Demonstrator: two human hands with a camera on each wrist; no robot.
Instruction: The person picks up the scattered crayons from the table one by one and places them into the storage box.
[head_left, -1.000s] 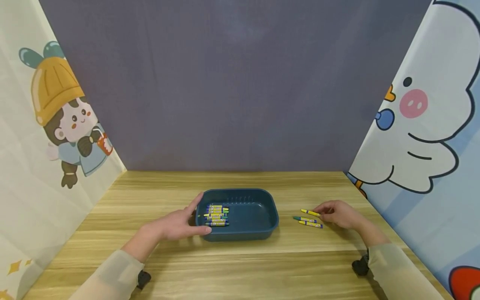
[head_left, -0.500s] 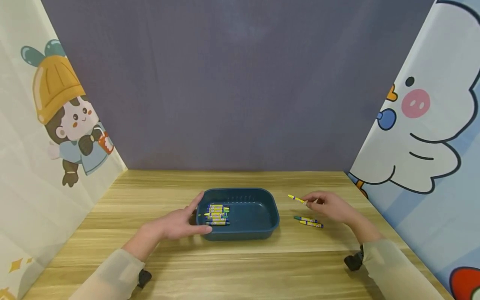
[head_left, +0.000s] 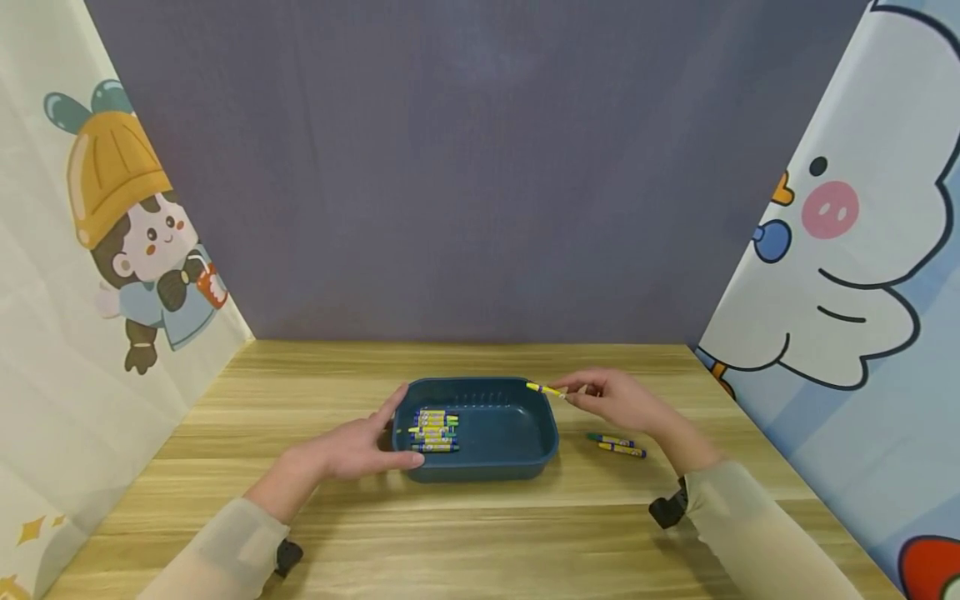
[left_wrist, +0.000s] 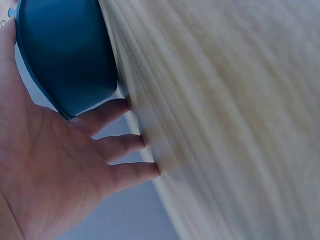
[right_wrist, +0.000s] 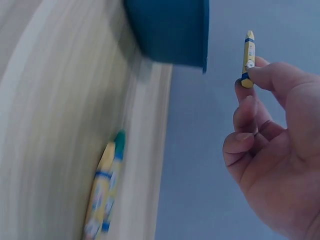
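Observation:
A dark blue plastic basin (head_left: 487,473) stands on the table, with several crayons (head_left: 435,431) in yellow wrappers lined up at its left end. My left hand (head_left: 345,451) spreads its straight fingers around that end, the thumb across the front rim. In the left wrist view, three fingertips (left_wrist: 151,171) reach down to the tabletop. My right hand (head_left: 618,402) pinches a yellow crayon (right_wrist: 248,55) between thumb and forefinger, its tip overlapping the basin's back right rim in the head view. The other right fingers curl toward the palm.
Two crayons, one green (head_left: 609,439) and one yellow (head_left: 622,450), lie side by side on the wooden table (head_left: 480,542) to the right of the basin. A grey back panel (head_left: 480,208) rises behind, and printed cartoon panels flank both sides.
My right hand has picked up the yellow crayon from beside the other two and carried it up and left to the basin's right rim. The left hand has stayed in place.

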